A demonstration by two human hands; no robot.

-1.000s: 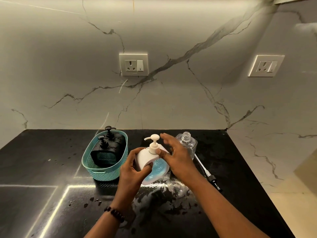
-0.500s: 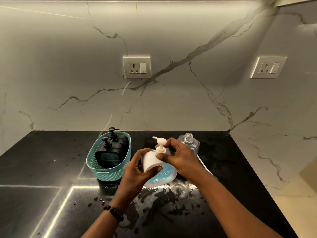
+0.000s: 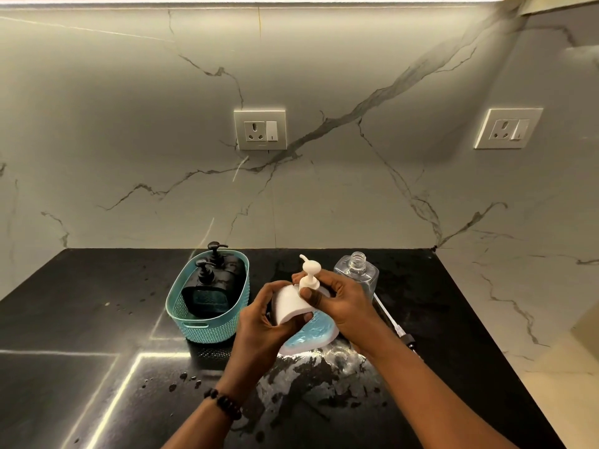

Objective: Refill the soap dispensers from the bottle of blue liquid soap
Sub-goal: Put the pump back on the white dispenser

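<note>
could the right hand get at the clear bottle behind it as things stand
Probably not yet: the right hand grips the pump of the white dispenser. The clear bottle stands uncapped just behind it with nothing between, so once it lets go the way looks free.

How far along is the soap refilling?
Done, apparently: the white pump dispenser shows blue soap low down. In hand: left hand grips its body, right hand its pump collar. Left: the clear uncapped bottle looks empty, its pump tube lying alongside.
</note>
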